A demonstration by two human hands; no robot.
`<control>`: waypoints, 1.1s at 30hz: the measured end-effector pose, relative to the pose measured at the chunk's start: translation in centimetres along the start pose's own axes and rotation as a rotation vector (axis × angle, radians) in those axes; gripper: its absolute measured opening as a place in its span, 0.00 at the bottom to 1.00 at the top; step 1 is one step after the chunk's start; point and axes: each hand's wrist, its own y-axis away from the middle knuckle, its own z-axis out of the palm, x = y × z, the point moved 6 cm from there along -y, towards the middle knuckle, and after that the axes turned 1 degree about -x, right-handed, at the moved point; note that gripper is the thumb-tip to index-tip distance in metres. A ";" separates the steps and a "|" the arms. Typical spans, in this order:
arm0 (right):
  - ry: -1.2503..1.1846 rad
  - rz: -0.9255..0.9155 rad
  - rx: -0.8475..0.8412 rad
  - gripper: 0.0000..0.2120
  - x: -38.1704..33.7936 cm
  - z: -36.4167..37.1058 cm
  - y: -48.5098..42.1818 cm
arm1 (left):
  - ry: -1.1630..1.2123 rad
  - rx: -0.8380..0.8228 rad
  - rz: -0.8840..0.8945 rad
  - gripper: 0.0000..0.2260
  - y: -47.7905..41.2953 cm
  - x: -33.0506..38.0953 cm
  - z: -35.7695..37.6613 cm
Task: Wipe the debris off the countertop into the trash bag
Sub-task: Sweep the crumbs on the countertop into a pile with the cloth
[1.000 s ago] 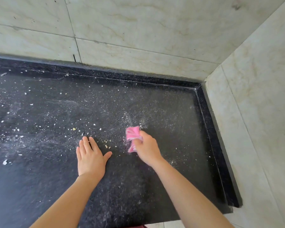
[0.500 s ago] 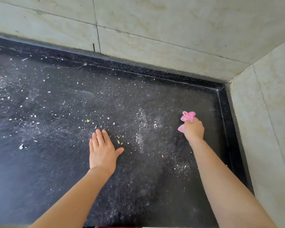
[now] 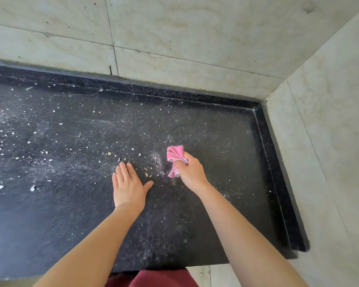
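Countertop (image 3: 205, 129): one black speckled slab with a raised lip along the back and right edges, set into a corner of pale stone wall tiles (image 3: 195, 38).
Hands in view: two, both bare, forearms reaching in from the near edge.
Left hand (image 3: 129, 187): palm flat on the slab, four fingers together pointing away, thumb spread out to the right; holds nothing.
Right hand (image 3: 192, 172): fist closed around one pink cloth (image 3: 175, 156), which sticks out above and below the grip and touches the slab.
Cloth position: mid-slab, just right of the left hand, well apart from the right lip.
Debris (image 3: 29, 162): white flecks and powder, too many to count, densest on the left half; a few yellowish crumbs (image 3: 146, 174) between the two hands; one powder smear just left of the cloth.
Clothing: one dark red garment (image 3: 153, 278) at the near edge.
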 end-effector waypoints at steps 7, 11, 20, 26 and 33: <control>0.057 0.153 0.274 0.08 8.7 -10.2 6.5 | 0.101 -0.003 0.075 0.36 4.1 1.9 1.5; 0.275 0.293 0.472 0.10 15.6 -17.1 9.2 | 0.052 -0.030 0.064 0.37 6.2 2.4 3.4; 0.659 0.402 0.496 0.18 18.9 -21.6 8.9 | -0.053 -0.144 0.011 0.36 6.2 3.4 4.3; 0.160 0.453 0.411 0.09 18.0 -19.5 7.8 | -0.082 -0.229 -0.028 0.36 6.0 3.8 4.0; 0.671 0.385 0.368 0.12 17.4 -23.9 6.5 | -0.083 -0.254 -0.053 0.35 5.7 4.0 4.0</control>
